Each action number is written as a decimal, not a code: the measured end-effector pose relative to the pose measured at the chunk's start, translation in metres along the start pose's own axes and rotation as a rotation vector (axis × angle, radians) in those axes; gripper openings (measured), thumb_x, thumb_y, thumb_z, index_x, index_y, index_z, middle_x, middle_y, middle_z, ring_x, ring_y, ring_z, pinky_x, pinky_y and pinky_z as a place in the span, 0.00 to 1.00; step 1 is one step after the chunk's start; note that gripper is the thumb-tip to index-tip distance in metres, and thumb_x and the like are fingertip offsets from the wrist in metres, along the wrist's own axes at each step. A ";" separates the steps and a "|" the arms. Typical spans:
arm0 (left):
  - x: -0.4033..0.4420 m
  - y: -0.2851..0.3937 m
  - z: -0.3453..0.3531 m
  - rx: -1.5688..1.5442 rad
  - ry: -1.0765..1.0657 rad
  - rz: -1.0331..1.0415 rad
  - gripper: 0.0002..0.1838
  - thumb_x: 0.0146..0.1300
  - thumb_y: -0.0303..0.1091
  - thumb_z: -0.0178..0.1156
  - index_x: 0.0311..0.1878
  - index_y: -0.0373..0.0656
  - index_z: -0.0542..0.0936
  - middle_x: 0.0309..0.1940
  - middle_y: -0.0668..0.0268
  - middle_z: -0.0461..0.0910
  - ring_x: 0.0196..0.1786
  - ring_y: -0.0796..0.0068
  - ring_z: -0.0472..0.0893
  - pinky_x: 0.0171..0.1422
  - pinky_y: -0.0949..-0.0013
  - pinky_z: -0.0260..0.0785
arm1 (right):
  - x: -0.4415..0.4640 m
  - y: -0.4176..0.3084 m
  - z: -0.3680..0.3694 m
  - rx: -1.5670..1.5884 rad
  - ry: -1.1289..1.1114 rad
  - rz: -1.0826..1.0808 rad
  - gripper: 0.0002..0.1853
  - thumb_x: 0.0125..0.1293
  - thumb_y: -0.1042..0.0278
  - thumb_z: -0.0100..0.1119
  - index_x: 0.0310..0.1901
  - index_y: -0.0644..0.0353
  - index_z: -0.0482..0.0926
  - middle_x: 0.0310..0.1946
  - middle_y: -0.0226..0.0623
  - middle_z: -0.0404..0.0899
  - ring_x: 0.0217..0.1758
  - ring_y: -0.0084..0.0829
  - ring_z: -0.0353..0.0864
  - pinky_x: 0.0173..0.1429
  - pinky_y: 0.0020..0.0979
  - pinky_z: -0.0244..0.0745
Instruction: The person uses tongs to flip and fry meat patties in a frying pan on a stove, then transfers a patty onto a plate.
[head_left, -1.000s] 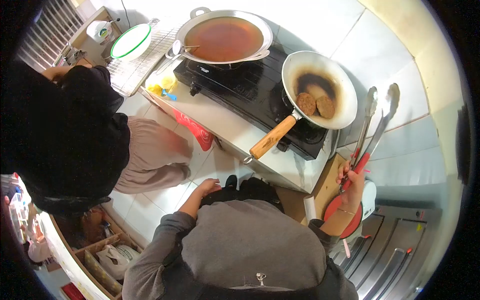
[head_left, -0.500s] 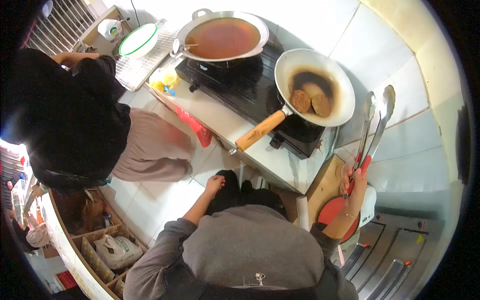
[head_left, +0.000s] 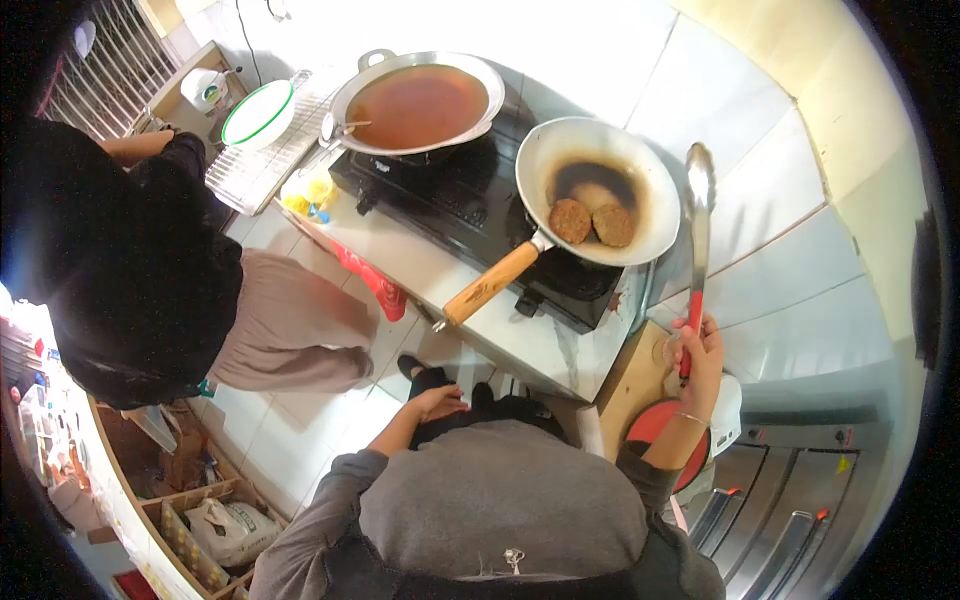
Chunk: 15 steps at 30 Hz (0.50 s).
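Observation:
My right hand (head_left: 700, 350) grips metal tongs (head_left: 699, 225) by their red handles, to the right of the pan. The tongs point upward, with their two arms close together and only air about the tips. In the white frying pan (head_left: 650, 160) lie two round brown patties (head_left: 570, 221), side by side in dark oil. Its wooden handle (head_left: 492, 283) juts toward the counter's front. My left hand (head_left: 438, 402) hangs low in front of my body, holding nothing, its fingers loosely extended.
A wide wok (head_left: 420, 105) of reddish-brown liquid stands on the black gas stove (head_left: 450, 210). A green-rimmed bowl (head_left: 258, 115) sits on a wire rack (head_left: 225, 180). Another person (head_left: 120, 270) stands at left. A red round lid or pan (head_left: 655, 425) is below my right wrist.
The tongs' arms, spread apart before, have come together, and the tongs stand more upright. My left hand has shifted slightly downward and its fingers have loosened. The whole view has tilted a little.

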<state>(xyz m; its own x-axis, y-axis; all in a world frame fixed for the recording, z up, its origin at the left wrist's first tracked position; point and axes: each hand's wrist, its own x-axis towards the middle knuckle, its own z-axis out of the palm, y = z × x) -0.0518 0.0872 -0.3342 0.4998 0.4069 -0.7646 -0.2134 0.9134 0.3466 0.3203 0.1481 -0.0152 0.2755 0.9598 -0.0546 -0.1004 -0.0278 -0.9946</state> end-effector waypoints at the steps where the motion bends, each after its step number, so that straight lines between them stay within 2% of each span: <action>1: -0.008 0.004 0.010 0.090 0.069 -0.025 0.27 0.60 0.47 0.46 0.51 0.30 0.62 0.45 0.50 0.71 0.49 0.67 0.72 0.54 0.76 0.63 | 0.003 -0.001 0.001 0.021 0.006 -0.006 0.20 0.52 0.71 0.58 0.47 0.65 0.65 0.33 0.34 0.72 0.17 0.13 0.63 0.18 0.16 0.59; 2: -0.005 0.003 0.007 0.197 0.068 -0.047 0.26 0.61 0.46 0.46 0.52 0.31 0.62 0.46 0.50 0.70 0.50 0.67 0.72 0.54 0.76 0.63 | 0.009 -0.004 -0.004 -0.088 0.010 -0.052 0.22 0.51 0.73 0.59 0.48 0.66 0.65 0.33 0.33 0.71 0.18 0.14 0.64 0.20 0.16 0.60; 4: -0.002 0.002 0.009 0.166 0.013 0.002 0.27 0.61 0.45 0.46 0.53 0.30 0.60 0.46 0.48 0.70 0.50 0.64 0.72 0.55 0.74 0.62 | 0.019 -0.011 -0.015 -0.311 0.013 -0.120 0.25 0.48 0.77 0.60 0.49 0.67 0.65 0.34 0.32 0.71 0.20 0.15 0.64 0.23 0.16 0.62; 5: -0.002 0.001 0.009 0.117 0.009 0.002 0.27 0.61 0.44 0.46 0.54 0.29 0.59 0.46 0.47 0.69 0.50 0.63 0.72 0.56 0.74 0.62 | 0.022 -0.022 -0.015 -0.411 0.075 -0.171 0.27 0.42 0.77 0.63 0.49 0.64 0.68 0.33 0.30 0.69 0.27 0.16 0.66 0.29 0.17 0.61; 7: -0.009 0.004 0.013 0.064 0.011 -0.005 0.29 0.61 0.43 0.47 0.55 0.27 0.56 0.47 0.44 0.68 0.51 0.60 0.71 0.58 0.72 0.60 | 0.032 -0.059 -0.018 -0.946 0.019 -0.417 0.31 0.36 0.80 0.61 0.50 0.61 0.68 0.35 0.29 0.68 0.29 0.20 0.67 0.31 0.22 0.64; 10: -0.009 0.003 0.012 0.045 -0.028 -0.002 0.29 0.61 0.42 0.47 0.55 0.26 0.56 0.48 0.44 0.66 0.52 0.59 0.70 0.59 0.71 0.60 | 0.042 -0.111 0.007 -1.377 -0.064 -0.469 0.33 0.33 0.81 0.59 0.50 0.58 0.69 0.36 0.31 0.68 0.31 0.27 0.70 0.34 0.26 0.68; 13: -0.001 -0.003 0.004 0.006 -0.027 0.007 0.29 0.61 0.41 0.47 0.55 0.24 0.54 0.47 0.43 0.65 0.51 0.57 0.70 0.59 0.69 0.60 | 0.064 -0.116 0.016 -1.665 -0.180 -0.824 0.29 0.37 0.81 0.56 0.48 0.57 0.70 0.38 0.34 0.69 0.33 0.34 0.71 0.35 0.30 0.69; 15: 0.001 -0.007 0.002 -0.017 -0.026 0.040 0.30 0.61 0.41 0.47 0.55 0.24 0.54 0.47 0.43 0.65 0.51 0.56 0.70 0.59 0.69 0.60 | 0.078 -0.112 0.028 -1.750 -0.269 -0.874 0.26 0.39 0.81 0.55 0.46 0.58 0.70 0.36 0.35 0.69 0.34 0.35 0.72 0.34 0.31 0.70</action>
<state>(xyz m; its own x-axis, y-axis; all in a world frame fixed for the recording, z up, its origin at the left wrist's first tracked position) -0.0485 0.0811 -0.3362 0.5124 0.4431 -0.7356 -0.2479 0.8965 0.3673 0.3262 0.2334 0.0941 -0.4252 0.8674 0.2587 0.8941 0.3580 0.2692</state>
